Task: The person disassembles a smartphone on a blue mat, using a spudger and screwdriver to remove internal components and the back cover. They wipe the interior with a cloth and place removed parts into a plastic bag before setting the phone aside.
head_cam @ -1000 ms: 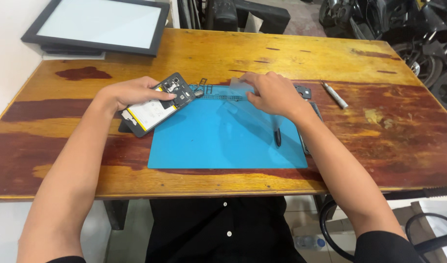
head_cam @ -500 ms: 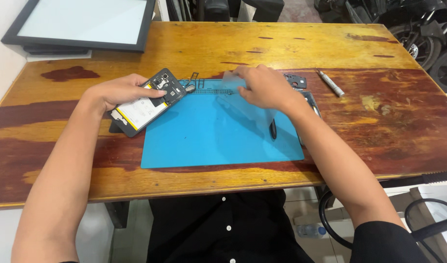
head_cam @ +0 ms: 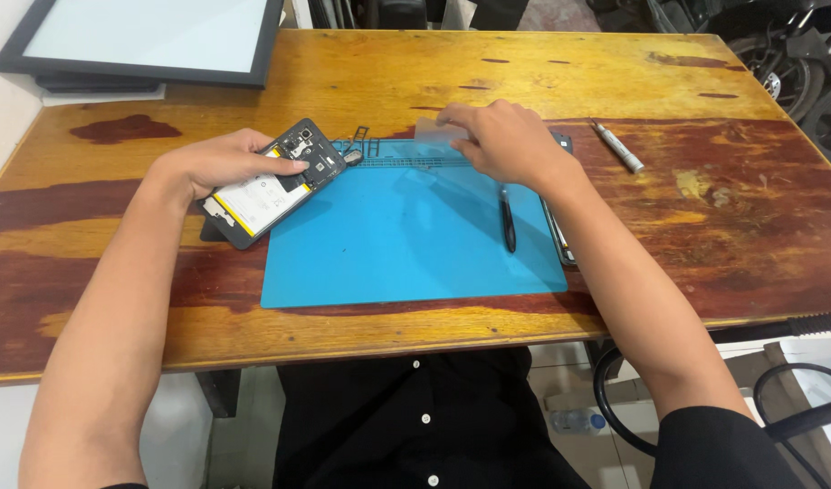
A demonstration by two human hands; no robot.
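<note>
Meanwhile the left hand point(head_cam: 221, 165) gripped the opened phone point(head_cam: 272, 181) at the blue mat's point(head_cam: 406, 244) left edge, its long axis slanting up-right toward the right hand point(head_cam: 501, 140), which pinched a clear film point(head_cam: 438, 131) at the far edge.

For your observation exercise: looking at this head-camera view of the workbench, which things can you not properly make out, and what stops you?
- Dark flat device in the head view: mostly hidden under the right hand and forearm.
- Clear sheet: its far part is covered by the right fingers.
- Opened phone: part covered by the left hand; its small parts are too tiny to identify.
- Framed panel: cut off by the top edge.
</note>
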